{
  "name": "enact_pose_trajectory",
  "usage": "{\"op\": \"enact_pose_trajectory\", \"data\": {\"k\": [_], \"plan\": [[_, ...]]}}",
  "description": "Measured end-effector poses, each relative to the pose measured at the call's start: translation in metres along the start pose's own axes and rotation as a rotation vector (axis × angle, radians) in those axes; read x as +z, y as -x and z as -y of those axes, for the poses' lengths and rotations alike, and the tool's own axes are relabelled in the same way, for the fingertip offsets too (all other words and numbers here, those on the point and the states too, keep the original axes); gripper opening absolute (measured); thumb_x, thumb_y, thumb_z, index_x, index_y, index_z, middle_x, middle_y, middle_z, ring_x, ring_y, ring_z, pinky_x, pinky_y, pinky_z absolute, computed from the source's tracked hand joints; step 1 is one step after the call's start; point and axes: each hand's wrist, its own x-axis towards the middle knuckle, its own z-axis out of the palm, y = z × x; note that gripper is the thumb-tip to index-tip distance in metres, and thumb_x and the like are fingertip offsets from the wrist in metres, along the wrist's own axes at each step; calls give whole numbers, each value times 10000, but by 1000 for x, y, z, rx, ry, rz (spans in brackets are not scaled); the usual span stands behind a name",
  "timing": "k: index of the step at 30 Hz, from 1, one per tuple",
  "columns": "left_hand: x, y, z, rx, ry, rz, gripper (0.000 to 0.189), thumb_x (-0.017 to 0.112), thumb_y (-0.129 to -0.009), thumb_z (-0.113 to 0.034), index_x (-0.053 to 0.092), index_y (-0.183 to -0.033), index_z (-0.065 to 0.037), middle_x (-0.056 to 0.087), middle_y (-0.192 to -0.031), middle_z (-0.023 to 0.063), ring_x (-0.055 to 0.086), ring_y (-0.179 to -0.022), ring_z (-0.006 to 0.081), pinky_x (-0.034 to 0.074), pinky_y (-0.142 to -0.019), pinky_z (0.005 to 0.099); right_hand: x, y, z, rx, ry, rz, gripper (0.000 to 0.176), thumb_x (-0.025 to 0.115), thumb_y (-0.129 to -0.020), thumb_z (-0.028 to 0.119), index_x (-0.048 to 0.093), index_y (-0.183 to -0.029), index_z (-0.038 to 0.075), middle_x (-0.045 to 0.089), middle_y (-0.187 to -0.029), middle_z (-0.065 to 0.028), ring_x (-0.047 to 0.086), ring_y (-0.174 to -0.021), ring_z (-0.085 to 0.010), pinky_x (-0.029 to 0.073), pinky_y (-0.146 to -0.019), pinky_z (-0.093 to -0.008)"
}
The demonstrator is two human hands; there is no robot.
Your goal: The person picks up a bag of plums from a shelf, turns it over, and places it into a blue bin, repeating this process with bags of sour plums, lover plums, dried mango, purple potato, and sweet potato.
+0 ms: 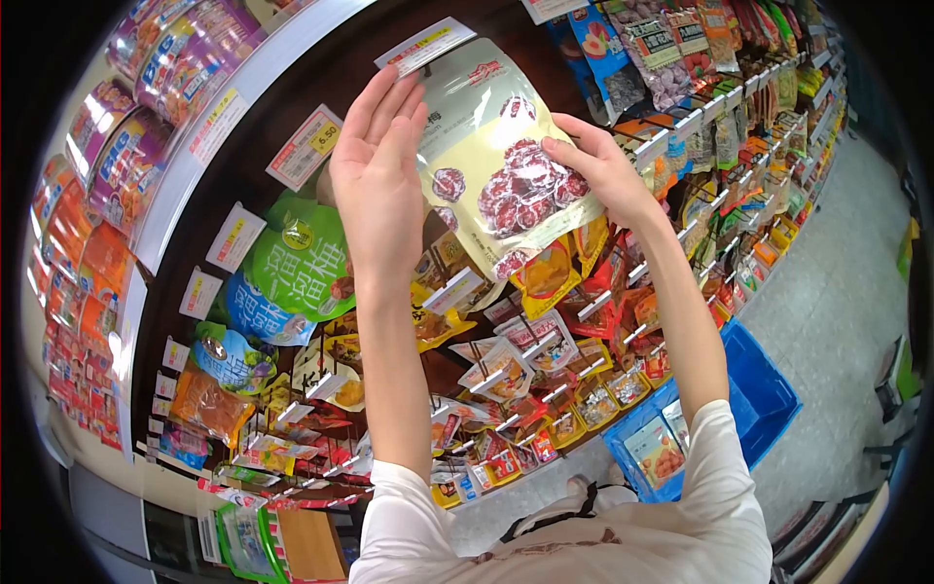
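A large pale yellow and grey-green bag of dried plums (491, 161) hangs up at the front of the rack, tilted, with dark sugared fruit pictured on it. My right hand (603, 170) grips its right edge, thumb on the printed front and the other fingers hidden behind. Along the left edge of the bag, my left hand (379, 185) is raised with its palm showing and fingers stretched upward. Its fingertips are just below a price tag (425, 46) at the top of the bag.
Green snack bags (297, 253) and blue bags (258, 311) hang left of my left forearm. Rows of hooks with packets run below and right. A blue crate (764, 380) holding packets stands on the floor (827, 263). Purple tubs (199, 63) line the upper left shelf.
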Motion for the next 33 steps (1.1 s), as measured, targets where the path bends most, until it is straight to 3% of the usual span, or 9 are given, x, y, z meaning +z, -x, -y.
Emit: {"op": "enact_pose_trajectory", "data": {"k": [8, 12, 15, 16, 19, 24, 26, 27, 33], "plan": [[-9, 12, 14, 5, -189, 55, 496, 484, -972, -4, 406, -1460, 33, 433, -1483, 232, 437, -1375, 321, 344, -1168, 407, -5, -18, -4, -11, 126, 1, 431, 652, -961, 213, 563, -1303, -33, 676, -1160, -73, 625, -1005, -99, 489, -881, -258], [-29, 19, 31, 41, -387, 94, 457, 483, -964, -6, 487, -1421, -4, 494, -1455, 174, 487, -1338, 279, 355, -1149, 397, -8, -27, -7, -132, 312, 9, 434, 660, -955, 227, 574, -1281, -45, 686, -1126, -78, 619, -993, -100, 497, -872, -271], [-46, 28, 40, 337, -1041, 44, 392, 542, -888, -3, 600, -1275, -22, 551, -1352, 244, 549, -1245, 389, 430, -1059, 409, -18, -36, -18, -242, 461, 17, 439, 664, -951, 261, 586, -1288, -9, 687, -1116, -48, 611, -973, -101, 493, -855, -270], [-43, 32, 36, 285, -1041, 34, 392, 553, -886, -13, 596, -1275, -22, 532, -1361, 252, 524, -1251, 411, 402, -1077, 448, -20, -38, -22, -280, 480, 23, 436, 663, -953, 269, 590, -1287, -1, 687, -1114, -42, 609, -968, -99, 492, -848, -269], [-63, 38, 49, 381, -1272, 72, 419, 596, -871, -41, 582, -1290, -37, 494, -1388, 245, 453, -1302, 433, 360, -1097, 496, -21, -41, -18, -159, 476, 35, 496, 650, -971, 273, 536, -1372, 5, 648, -1244, -53, 586, -1096, -96, 451, -953, -269], [-73, 47, 58, 399, -1527, 141, 540, 674, -835, -96, 524, -1353, -73, 407, -1434, 250, 348, -1365, 448, 271, -1146, 556, -26, -49, -21, -171, 503, 40, 544, 660, -960, 315, 521, -1396, 19, 648, -1243, -52, 591, -1097, -103, 452, -951, -270], [-74, 50, 60, 392, -1564, 155, 561, 685, -826, -101, 517, -1361, -77, 397, -1437, 256, 345, -1366, 443, 261, -1151, 558, -11, -50, -1, -4, 336, 43, 506, 596, -989, 143, 444, -1455, 15, 661, -1199, -109, 627, -989, -137, 504, -841, -284], [-74, 50, 60, 392, -1604, 168, 582, 697, -817, -107, 510, -1368, -81, 387, -1439, 262, 342, -1368, 438, 252, -1157, 560, -9, -49, 4, 6, 334, 31, 481, 638, -968, 191, 515, -1364, -53, 650, -1241, -117, 631, -1062, -160, 510, -883, -300], [-76, 55, 63, 337, -1639, 186, 595, 707, -838, -164, 501, -1396, -140, 360, -1475, 255, 314, -1392, 430, 228, -1164, 554, -16, -62, 7, 39, 367, 55, 573, 645, -962, 223, 444, -1412, -69, 646, -1241, -137, 633, -1064, -170, 506, -890, -295]]}}
